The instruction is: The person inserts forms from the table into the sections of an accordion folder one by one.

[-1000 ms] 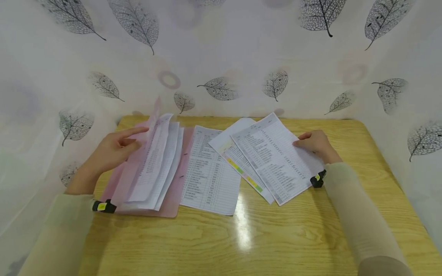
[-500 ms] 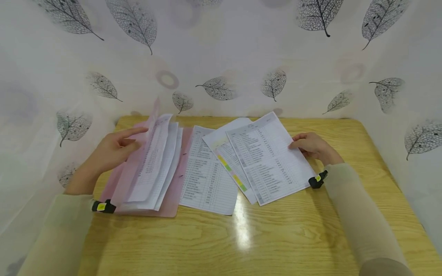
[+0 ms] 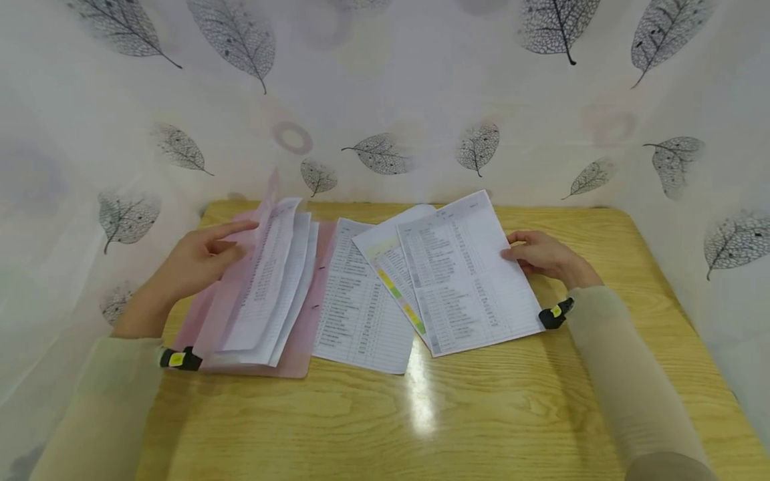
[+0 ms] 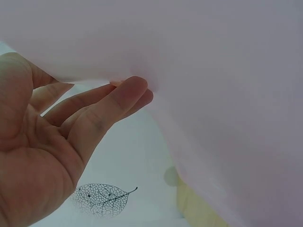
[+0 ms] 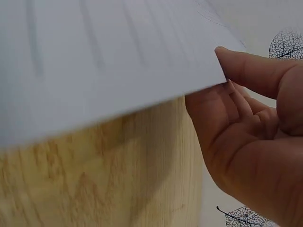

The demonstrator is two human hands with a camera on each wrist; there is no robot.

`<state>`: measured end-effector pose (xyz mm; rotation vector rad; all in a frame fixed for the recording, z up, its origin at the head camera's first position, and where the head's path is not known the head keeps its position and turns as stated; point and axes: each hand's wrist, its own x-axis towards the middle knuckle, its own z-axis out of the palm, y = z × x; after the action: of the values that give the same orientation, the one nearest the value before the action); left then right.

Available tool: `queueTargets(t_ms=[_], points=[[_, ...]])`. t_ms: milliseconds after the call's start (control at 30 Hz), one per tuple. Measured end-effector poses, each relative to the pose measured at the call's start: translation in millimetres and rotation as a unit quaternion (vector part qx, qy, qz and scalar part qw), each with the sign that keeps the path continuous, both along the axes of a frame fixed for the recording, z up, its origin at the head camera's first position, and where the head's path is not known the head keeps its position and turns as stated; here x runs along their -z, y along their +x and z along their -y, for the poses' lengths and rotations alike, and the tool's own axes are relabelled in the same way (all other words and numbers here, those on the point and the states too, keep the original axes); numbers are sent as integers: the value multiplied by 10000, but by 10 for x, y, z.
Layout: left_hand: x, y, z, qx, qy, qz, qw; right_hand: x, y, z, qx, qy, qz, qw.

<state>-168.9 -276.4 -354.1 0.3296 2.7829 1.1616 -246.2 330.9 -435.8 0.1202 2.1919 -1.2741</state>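
On the left of the head view lies an opened pink folder. My left hand pinches the raised pink cover between thumb and fingertips, as the left wrist view shows. Several printed sheets stand tilted beside that cover. My right hand grips the right edge of a printed sheet, thumb on top and fingers beneath. In the right wrist view this paper is lifted off the table. It partly hides a sheet with a yellow and green strip. Another printed page lies against the folder's metal prongs.
The wooden table shows its grain in front of the papers and to the right of my right hand. A pale curtain with leaf prints hangs behind the table and along both sides.
My right hand has shifted slightly left with the printed sheet, which has turned more upright and covers more of the coloured-strip sheet. The left hand has stayed in place on the pink cover.
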Motion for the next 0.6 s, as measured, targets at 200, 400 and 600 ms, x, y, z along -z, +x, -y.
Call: queueTargets(t_ms=[200,400,600], points=[[26,-7,4,19,35,-20,10000,26,38,12,228,-728,140,9970],[54,-21,22,24,9,-39,10000,71,70,63,269,-1217,190,9920],[53,-26,35,24,-21,-55,10000,134,78,145,298,-1269,129,9914]])
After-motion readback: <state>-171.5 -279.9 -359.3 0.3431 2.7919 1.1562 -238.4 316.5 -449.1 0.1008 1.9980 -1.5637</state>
